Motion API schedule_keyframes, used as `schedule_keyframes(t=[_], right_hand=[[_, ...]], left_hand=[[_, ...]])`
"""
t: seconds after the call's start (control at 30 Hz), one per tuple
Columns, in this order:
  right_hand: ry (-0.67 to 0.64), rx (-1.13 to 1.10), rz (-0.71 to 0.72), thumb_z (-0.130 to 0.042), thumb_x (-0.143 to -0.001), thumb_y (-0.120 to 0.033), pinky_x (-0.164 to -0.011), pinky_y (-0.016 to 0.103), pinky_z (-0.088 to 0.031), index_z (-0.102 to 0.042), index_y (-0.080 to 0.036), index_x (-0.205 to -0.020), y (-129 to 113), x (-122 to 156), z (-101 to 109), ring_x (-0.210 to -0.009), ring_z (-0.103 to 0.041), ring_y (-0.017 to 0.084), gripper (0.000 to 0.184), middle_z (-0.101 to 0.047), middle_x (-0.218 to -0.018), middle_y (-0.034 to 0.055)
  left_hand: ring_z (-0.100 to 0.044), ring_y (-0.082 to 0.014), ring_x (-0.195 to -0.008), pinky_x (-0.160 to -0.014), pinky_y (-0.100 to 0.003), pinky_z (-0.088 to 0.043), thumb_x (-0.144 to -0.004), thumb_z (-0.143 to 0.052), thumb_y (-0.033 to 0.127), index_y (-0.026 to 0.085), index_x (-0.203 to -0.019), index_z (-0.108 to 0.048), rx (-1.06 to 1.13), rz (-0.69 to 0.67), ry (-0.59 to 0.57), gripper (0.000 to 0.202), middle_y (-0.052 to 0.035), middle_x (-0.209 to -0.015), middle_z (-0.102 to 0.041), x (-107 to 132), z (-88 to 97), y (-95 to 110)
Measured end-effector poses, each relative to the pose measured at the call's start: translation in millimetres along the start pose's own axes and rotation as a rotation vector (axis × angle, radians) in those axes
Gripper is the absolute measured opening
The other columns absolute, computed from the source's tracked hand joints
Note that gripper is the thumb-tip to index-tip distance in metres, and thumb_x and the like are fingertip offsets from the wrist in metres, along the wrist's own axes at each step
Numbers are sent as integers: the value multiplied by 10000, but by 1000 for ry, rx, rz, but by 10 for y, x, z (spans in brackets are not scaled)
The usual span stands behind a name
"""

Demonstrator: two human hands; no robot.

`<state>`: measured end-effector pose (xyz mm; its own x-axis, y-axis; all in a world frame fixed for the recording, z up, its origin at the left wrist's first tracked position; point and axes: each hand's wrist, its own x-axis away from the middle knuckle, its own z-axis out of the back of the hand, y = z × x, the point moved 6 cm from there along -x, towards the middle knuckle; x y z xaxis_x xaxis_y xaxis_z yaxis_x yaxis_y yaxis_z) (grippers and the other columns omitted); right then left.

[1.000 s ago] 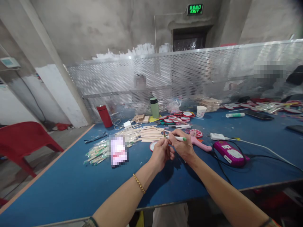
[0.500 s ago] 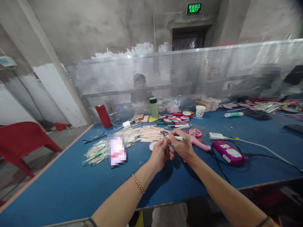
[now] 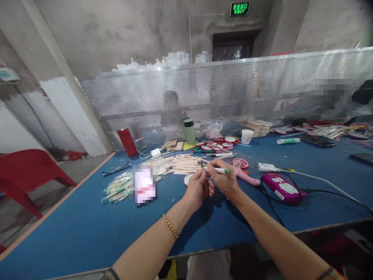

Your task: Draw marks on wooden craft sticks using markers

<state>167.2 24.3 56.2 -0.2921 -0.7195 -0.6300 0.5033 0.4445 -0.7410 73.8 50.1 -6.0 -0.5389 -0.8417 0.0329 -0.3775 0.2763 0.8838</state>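
- Head view: saw left hand (image 3: 198, 188) pinched shut on a thin stick (image 3: 202, 165), held upright just above the blue desk (image 3: 87, 225).
- Saw right hand (image 3: 225, 181) clamped around a white marker (image 3: 217, 170) with a green cap, nib end at the stick.
- Found both hands touching, just in front of a pile of wooden sticks (image 3: 185, 163).
- Noted a pink glue gun (image 3: 244, 177) and purple power strip (image 3: 282, 188) lying to the right.

Far beyond the grip rise bare grey concrete walls (image 3: 116, 31), with a green lit exit sign (image 3: 239, 8) over a dark doorway (image 3: 231, 48). Far left, a red plastic chair (image 3: 26, 175) stands on grey floor (image 3: 11, 229).
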Motion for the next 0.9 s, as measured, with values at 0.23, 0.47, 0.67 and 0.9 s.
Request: schedule_keyframes(t=[0.23,0.47,0.67,0.9], right_hand=[[20,1,34,-535,-808,-319,-471,239,-421,-532,-223,-597,-17,-2,15,-450,-532,125,232,-572,-528,-24],[-5,-12,20,-533,-820,-341,-450,239,-412,-543,-222,-622,-1,3,-10,-430,-532,123,231,-578,-530,-27],[-9,-3,30,-533,-813,-337,-445,239,-407,-536,-227,-627,-2,4,-20,-426,-523,126,216,-566,-517,-32],[-16,-12,21,-528,-822,-344,-431,240,-395,-524,-232,-621,-21,9,-16,-412,-513,128,230,-548,-496,-35]], left_hand=[[-509,-109,-370,-405,-206,-369,-767,-701,541,188,-810,-497,11,11,4,410,25,-506,-574,12,-4,4],[-510,-109,-368,-405,-207,-367,-750,-712,558,190,-816,-496,5,5,12,432,32,-507,-566,2,1,4],[-503,-103,-370,-406,-207,-368,-738,-719,561,192,-812,-487,-1,-2,13,442,34,-513,-561,12,1,12],[-507,-105,-369,-404,-209,-364,-763,-693,564,193,-811,-484,-13,-3,18,429,34,-523,-556,7,1,6]])
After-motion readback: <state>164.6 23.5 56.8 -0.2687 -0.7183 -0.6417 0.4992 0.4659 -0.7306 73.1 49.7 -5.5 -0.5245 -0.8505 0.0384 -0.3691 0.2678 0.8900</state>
